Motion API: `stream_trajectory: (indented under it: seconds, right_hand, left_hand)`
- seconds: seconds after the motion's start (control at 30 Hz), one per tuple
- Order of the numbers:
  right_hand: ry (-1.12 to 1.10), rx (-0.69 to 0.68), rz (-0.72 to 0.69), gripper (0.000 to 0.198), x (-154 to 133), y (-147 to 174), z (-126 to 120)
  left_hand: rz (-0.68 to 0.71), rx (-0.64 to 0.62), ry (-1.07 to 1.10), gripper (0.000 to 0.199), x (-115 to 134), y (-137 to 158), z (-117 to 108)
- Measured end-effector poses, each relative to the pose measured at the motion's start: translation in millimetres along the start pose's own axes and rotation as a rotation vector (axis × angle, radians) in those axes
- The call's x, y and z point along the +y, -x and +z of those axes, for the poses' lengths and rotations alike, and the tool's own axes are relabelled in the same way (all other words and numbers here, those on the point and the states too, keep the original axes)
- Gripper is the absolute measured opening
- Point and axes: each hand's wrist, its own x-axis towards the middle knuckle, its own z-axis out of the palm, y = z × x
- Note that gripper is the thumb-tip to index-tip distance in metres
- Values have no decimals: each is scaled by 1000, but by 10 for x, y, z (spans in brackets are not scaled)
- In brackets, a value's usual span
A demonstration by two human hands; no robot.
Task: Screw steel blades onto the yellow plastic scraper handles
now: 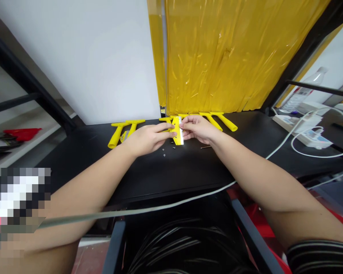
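Note:
Over the back of the black table, a yellow scraper (175,139) with a pale metal blade (181,141) along its right side is held between my two hands. My left hand (147,137) is closed on the yellow head from the left. My right hand (199,128) pinches the blade edge from the right. Just below lie several small screws or nuts (164,155), too small to tell apart. A thin rod (205,147) rests below my right wrist. More yellow scraper handles lie to the right (228,122) and to the left (116,136), partly behind my left hand.
The black table (171,175) ends at a white panel (111,61) and a yellow film-covered panel (231,53). A power strip (305,131), white cables and a plastic bottle (301,91) stand at right. One cable (160,207) hangs across the table front.

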Motion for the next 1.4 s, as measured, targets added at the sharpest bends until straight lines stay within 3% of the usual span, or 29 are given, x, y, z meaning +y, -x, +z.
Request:
stream_trajectory:
  seconds: [0.37,0.5,0.6,0.7,0.77,0.87,1.1,1.4]
  right_hand:
    - [-2,-7,1,20,36,-37,-2]
    - [30,-68,32,25,43,-54,-14]
    - [253,-86,-53,21,72,-44,-32]
    - [737,-136,-227,8,127,-2,-11]
    - [1031,-170,-341,16,168,19,34]
    - [1274,-171,-422,24,233,6,121]
    - [1426,-148,-426,22,344,-94,223]
    - [1402,-168,-349,14,204,46,185]
  left_hand:
    - [-19,-8,45,33,23,-15,28]
    - [-128,-32,72,32,-38,16,-51]
    - [-240,-17,96,32,-141,75,-127]
    - [-295,-6,100,32,-233,133,-169]
    - [-300,-26,96,31,-266,155,-172]
    - [-274,-66,107,32,-280,166,-158]
    - [-240,-73,110,30,-271,170,-134]
    - [-214,-77,32,31,-240,164,-134]
